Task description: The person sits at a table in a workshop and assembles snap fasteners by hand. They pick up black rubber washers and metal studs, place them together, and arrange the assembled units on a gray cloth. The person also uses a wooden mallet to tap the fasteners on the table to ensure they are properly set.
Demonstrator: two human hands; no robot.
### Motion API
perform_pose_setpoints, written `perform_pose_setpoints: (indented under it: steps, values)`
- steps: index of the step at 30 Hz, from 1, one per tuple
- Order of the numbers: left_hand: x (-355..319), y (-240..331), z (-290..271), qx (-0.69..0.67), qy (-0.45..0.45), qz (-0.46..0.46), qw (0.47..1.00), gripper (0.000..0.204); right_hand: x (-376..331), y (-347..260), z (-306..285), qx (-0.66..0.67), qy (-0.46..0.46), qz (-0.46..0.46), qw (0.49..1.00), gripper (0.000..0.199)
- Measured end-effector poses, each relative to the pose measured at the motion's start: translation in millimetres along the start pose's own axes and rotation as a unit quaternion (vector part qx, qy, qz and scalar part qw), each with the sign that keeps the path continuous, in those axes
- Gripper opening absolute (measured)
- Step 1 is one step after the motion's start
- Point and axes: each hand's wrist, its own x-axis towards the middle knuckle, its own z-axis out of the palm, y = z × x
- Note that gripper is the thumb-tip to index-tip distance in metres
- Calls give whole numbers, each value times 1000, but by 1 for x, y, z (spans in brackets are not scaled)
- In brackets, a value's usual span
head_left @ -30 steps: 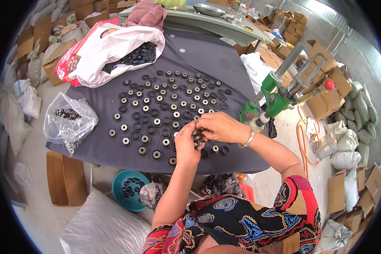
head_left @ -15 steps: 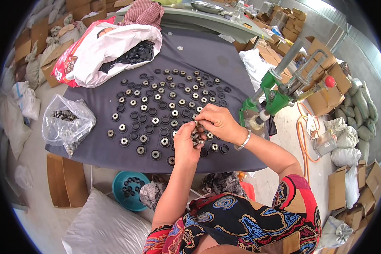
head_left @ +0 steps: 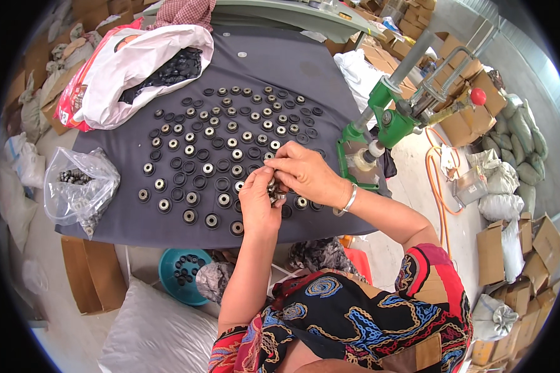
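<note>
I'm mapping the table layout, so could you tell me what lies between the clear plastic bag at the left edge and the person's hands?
In the head view, rows of small black rings on the dark cloth lie between the clear bag and the left hand.

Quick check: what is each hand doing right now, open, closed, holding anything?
Left hand: closed on a small stack of metal rings.
Right hand: fingers pinched on the same stack from above.

Workshop, green hand press [head_left: 389,121], cardboard boxes [head_left: 501,252]
</note>
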Motion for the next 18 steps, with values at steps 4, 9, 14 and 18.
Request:
perform_pose_setpoints:
  steps: [4,9,14,18]
  values:
    - [0,0,1,-2,-3,-29,1000,12,-4,7,2,190,54,123,973,18]
    - [-2,-1,3,-6,4,-33,999,11,-4,11,3,256,31,173,951,15]
    - [0,-4,1,2,-7,-17,1000,9,-5,8,-2,100,5,114,989,21]
    - [-1,-5,2,12,9,-9,1000,8,-7,4,1,2,28,48,998,23]
